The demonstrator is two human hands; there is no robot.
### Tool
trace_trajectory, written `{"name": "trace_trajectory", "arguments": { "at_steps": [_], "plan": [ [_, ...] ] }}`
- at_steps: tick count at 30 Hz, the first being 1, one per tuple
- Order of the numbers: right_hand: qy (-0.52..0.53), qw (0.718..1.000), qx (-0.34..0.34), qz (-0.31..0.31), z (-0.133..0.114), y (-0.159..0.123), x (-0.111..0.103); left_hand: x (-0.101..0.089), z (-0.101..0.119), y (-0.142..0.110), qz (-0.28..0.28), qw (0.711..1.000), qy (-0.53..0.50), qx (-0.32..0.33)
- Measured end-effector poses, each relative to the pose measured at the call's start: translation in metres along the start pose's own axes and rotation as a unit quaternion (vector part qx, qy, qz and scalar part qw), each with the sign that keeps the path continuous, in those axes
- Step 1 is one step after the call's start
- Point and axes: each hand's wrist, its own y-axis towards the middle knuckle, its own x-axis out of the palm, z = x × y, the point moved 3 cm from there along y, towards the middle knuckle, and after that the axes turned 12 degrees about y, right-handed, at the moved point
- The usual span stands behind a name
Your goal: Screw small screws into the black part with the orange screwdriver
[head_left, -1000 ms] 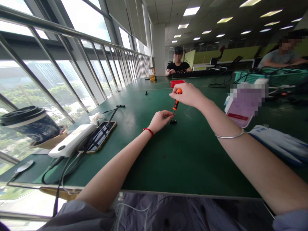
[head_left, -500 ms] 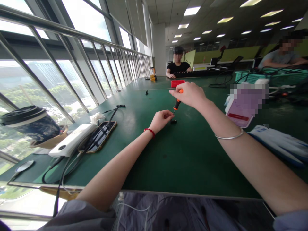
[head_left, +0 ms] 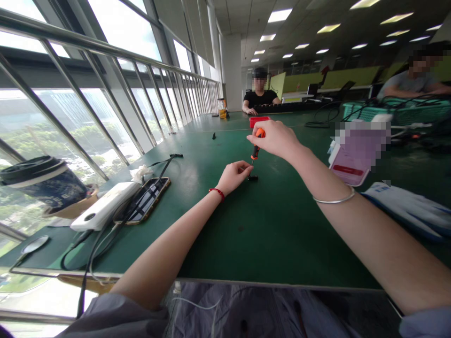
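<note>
My right hand (head_left: 276, 138) grips a screwdriver (head_left: 256, 151) by the top of its orange and black handle. The tool stands nearly upright, its thin shaft pointing down at my left fingertips. With thumb and fingers pinched together, my left hand (head_left: 234, 177) rests low over the table beside the shaft's lower end. What lies between those fingertips is too small to make out. A small black part (head_left: 252, 178) sits on the green table (head_left: 268, 230) right under them, and I cannot tell whether they touch it. The screwdriver's tip is hidden there.
Farther off stand a red box (head_left: 259, 121) and a small black piece (head_left: 213, 136). At left are a phone (head_left: 148, 199), a white power bank (head_left: 105, 205), cables and a cup (head_left: 45, 183). At right lie a pink-cased phone (head_left: 352, 159) and gloves (head_left: 405, 206). Two people sit beyond.
The screwdriver handle has shifted slightly left at the top and stands a little more upright, with more orange showing under my right fingers. My left hand keeps its pinch near the black part.
</note>
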Motion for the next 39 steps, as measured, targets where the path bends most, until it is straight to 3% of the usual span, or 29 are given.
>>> {"name": "trace_trajectory", "arguments": {
  "at_steps": [39],
  "plan": [
    [0.006,1.000,-0.016,0.003,-0.0060,-0.0018,0.0075,0.0014,-0.0008,-0.0010,0.002,0.999,0.026,0.033]
  ]
}}
